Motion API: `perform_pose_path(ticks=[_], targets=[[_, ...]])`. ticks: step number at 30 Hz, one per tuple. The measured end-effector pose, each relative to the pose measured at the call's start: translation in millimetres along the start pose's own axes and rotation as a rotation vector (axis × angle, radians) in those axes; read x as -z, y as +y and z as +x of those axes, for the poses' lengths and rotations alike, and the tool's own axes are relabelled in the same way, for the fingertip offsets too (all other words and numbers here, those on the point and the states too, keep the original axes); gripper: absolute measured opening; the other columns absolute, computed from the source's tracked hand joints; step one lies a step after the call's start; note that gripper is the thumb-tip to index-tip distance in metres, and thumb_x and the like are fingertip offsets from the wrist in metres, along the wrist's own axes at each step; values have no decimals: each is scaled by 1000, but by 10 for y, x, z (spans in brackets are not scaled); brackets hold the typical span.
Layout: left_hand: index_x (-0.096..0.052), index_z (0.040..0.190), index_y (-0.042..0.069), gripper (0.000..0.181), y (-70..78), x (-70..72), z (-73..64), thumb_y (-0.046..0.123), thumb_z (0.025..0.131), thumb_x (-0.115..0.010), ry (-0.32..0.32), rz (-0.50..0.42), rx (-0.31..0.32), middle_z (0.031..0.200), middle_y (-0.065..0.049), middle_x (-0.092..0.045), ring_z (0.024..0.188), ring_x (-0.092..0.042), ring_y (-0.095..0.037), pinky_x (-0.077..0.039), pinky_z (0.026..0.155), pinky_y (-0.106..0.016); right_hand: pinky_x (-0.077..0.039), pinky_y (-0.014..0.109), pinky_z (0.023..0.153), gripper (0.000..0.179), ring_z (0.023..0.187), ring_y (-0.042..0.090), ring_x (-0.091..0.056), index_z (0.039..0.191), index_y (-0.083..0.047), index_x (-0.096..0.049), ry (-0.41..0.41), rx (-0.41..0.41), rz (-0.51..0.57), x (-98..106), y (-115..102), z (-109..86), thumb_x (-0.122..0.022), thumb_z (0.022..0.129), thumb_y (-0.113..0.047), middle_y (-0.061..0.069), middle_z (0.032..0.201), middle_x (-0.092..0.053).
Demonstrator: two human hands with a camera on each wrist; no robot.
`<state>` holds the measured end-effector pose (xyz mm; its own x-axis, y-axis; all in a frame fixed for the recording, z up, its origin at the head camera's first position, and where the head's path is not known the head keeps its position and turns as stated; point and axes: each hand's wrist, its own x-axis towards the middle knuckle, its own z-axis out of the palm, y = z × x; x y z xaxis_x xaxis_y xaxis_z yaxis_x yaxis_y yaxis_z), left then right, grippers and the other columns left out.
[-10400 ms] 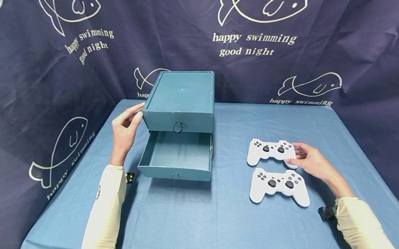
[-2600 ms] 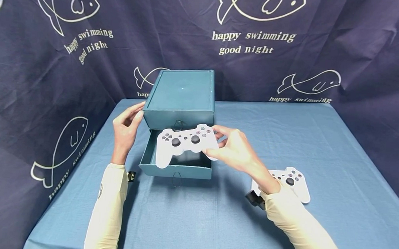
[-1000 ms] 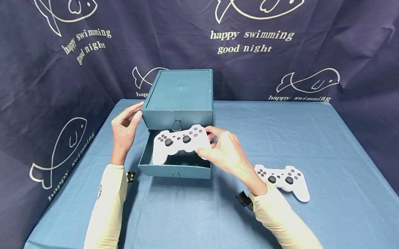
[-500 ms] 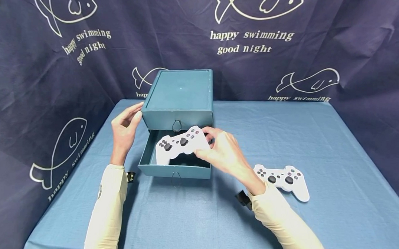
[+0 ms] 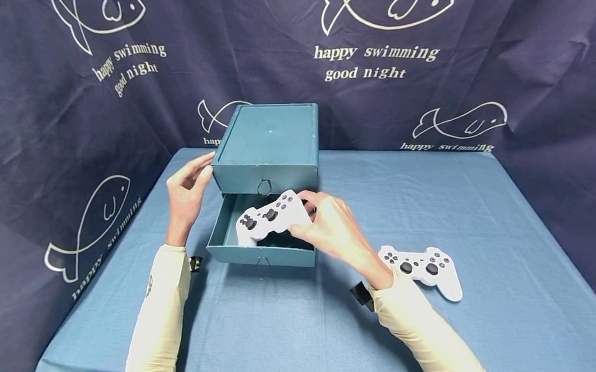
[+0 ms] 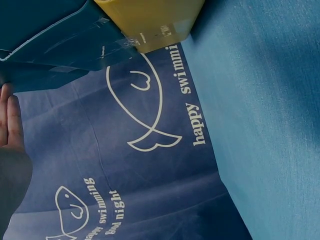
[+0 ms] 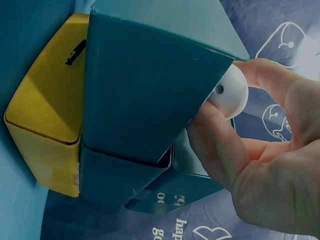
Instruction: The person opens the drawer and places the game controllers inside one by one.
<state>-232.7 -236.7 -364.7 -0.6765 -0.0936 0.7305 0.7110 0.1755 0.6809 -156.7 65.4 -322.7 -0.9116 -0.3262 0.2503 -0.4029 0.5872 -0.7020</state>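
Note:
A white game controller [image 5: 271, 217] hangs tilted in the opened lower drawer [image 5: 261, 256] of a teal drawer unit [image 5: 270, 135], its left grip low inside. My right hand [image 5: 332, 227] pinches its right end between thumb and fingers. In the right wrist view the controller [image 7: 234, 92] shows only as a rounded white end, the rest hidden behind the unit. My left hand [image 5: 186, 189] rests with fairly straight fingers against the unit's front left corner. Only the fingertips of the left hand [image 6: 12, 120] appear in the left wrist view, against the teal side.
A second white controller [image 5: 426, 269] lies on the blue tablecloth [image 5: 282, 329], partly behind the right forearm. Both wrist views show a yellow box [image 7: 45, 95] beneath the teal unit. A ring pull [image 5: 264, 187] hangs on the upper front. Dark blue fish-print curtains [image 5: 371, 117] surround the table.
My right hand has lifted one controller off the table and carried it left to the drawer. Over the last second it tilts more and sinks lower. My left hand stays put.

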Motion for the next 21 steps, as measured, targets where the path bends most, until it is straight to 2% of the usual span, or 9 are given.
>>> perform_pose_path(ticks=[7,11,16,21], targets=[[-70,127,-8,30,-2,0,2,1,99,-65,4,-8,8,123,-7,-73,113,-69,-17,-50,94,-26,-51,36,66,43,66,13,-63,119,-11,-71,-44,-12,36,13,11,6,-81,78,-20,2,88,-70],[-69,127,-8,30,-2,-1,1,0,99,-64,2,-10,11,124,-9,-72,113,-69,-17,-50,95,-27,-52,36,68,44,69,13,-65,119,-11,-71,-61,-19,49,17,15,12,-81,78,-22,0,88,-70],[-70,128,-6,30,-3,3,-1,3,99,-65,-2,-3,6,124,-12,-72,113,-69,-18,-50,95,-27,-52,36,70,38,74,13,-65,111,-12,-72,-79,-15,40,13,18,37,-83,78,-26,-3,84,-70],[-70,128,-6,31,-12,7,-6,5,100,-66,-2,-5,8,124,-9,-73,113,-69,-17,-50,95,-27,-52,35,74,43,77,14,-65,116,-10,-73,-90,-34,14,2,24,65,-84,78,-27,-2,86,-70]])
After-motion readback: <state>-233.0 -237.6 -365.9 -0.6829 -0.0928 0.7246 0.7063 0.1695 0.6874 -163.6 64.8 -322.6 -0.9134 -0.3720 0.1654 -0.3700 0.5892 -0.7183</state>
